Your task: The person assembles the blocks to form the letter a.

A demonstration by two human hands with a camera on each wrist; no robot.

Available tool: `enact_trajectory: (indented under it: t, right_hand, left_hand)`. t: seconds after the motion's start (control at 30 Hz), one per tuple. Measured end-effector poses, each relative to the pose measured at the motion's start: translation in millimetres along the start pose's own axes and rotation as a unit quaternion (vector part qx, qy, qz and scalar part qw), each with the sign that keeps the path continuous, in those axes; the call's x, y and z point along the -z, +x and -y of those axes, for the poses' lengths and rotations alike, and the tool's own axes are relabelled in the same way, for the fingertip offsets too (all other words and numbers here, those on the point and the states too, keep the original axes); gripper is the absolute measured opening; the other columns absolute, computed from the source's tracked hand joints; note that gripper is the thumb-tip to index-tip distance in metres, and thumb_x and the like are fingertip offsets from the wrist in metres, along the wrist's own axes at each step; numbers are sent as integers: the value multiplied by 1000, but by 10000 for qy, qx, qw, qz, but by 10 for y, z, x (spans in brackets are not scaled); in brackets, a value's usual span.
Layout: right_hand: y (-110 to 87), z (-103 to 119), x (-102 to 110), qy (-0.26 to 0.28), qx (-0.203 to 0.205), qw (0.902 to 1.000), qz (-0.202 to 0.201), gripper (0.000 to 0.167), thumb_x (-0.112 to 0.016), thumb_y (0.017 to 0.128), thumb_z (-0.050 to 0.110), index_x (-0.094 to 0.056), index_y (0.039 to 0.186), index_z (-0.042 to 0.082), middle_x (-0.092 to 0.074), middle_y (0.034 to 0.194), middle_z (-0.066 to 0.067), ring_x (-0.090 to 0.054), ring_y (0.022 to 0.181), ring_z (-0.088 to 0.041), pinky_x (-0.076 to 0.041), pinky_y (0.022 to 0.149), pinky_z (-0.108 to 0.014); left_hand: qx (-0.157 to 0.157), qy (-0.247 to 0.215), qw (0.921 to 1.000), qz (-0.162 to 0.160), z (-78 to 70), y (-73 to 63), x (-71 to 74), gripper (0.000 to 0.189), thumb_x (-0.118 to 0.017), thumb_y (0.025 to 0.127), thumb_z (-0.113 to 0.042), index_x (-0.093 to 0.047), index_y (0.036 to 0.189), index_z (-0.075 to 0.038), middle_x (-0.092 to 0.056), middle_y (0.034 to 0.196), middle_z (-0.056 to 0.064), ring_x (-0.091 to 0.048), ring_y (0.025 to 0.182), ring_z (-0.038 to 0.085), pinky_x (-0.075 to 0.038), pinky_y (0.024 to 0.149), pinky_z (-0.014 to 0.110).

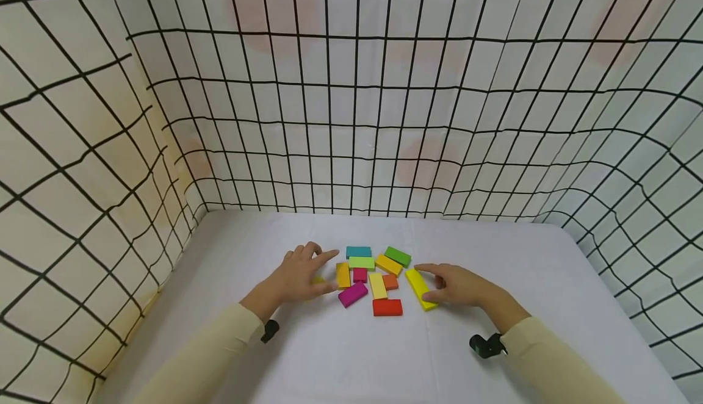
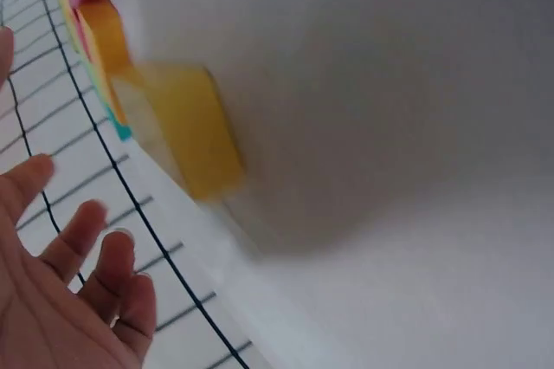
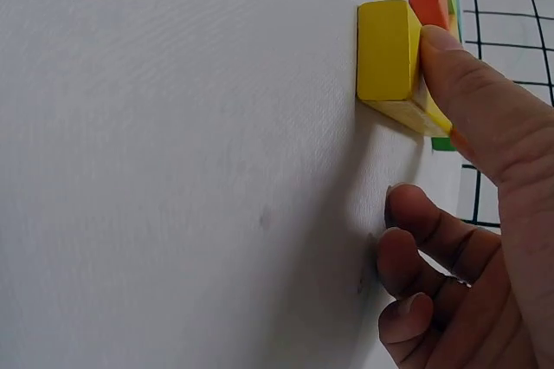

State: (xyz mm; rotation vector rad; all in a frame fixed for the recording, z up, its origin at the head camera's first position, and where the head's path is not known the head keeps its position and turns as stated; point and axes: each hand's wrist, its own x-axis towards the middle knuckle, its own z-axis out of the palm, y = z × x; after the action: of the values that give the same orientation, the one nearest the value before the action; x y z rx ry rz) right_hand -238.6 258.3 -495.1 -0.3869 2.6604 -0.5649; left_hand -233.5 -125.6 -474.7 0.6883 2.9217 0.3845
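My right hand (image 1: 460,284) holds a long bright yellow block (image 1: 417,283) at the right edge of a group of coloured blocks. Its thumb lies against the block near one end, and the index finger reaches to the far end; in the right wrist view the other fingers curl loosely, apart from the yellow block (image 3: 383,53). At the group's left, my left hand (image 1: 299,274) hovers with thumb and fingers spread. Beneath it is a darker yellow block (image 2: 195,131), blurred in the left wrist view and mostly hidden by the hand in the head view.
Between the hands lie a teal block (image 1: 359,251), a green block (image 1: 398,256), a magenta block (image 1: 353,295), a red block (image 1: 387,307) and several others, close together on the white table (image 1: 351,361). White walls with a black grid (image 1: 351,86) surround the table's back and sides.
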Motion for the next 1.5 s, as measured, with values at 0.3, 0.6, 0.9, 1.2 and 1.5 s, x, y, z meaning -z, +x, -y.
enact_trajectory:
  t: [0.3, 0.6, 0.9, 1.2, 1.5]
  right_hand:
    - [75, 169, -66, -37, -150, 9999, -70, 74, -82, 81, 51, -52, 146, 31, -55, 87, 0, -52, 83, -17, -44, 69, -33]
    - [159, 133, -104, 33, -240, 9989, -392, 73, -77, 84, 56, -47, 145, 30, -54, 80, -2, -51, 72, -18, -40, 64, -34]
    - [329, 129, -70, 37, -251, 9981, -559, 75, -73, 85, 61, -45, 145, 25, -67, 102, -8, -59, 89, -24, -54, 89, -52]
    - [455, 158, -26, 220, -341, 9977, -543, 75, -73, 88, 58, -42, 147, 23, -68, 118, -14, -63, 100, -27, -51, 99, -58]
    - [566, 172, 1, 379, -594, 9963, -493, 75, -74, 87, 56, -41, 146, 24, -63, 135, -15, -60, 103, -28, -48, 103, -60]
  left_hand:
    - [-165, -594, 9975, 339, -326, 131, -84, 53, -68, 92, -52, -63, 137, -25, -62, 123, 4, -53, 113, 21, -46, 96, 45]
    - [-402, -850, 9949, 373, -759, 374, -204, 46, -65, 96, -49, -68, 132, -21, -70, 108, -2, -57, 106, 17, -45, 91, 41]
    - [-167, -399, 9990, 117, -950, 589, -360, 37, -68, 94, -48, -74, 122, -23, -72, 112, -6, -59, 100, 14, -46, 84, 39]
    - [356, -197, 9991, 124, -1072, 654, -428, 35, -76, 89, -49, -76, 110, -20, -60, 88, -4, -52, 87, 16, -46, 81, 38]
    - [467, -286, 9984, 116, -1084, 633, -415, 35, -80, 84, -50, -79, 106, -23, -65, 84, -8, -54, 90, 17, -45, 82, 40]
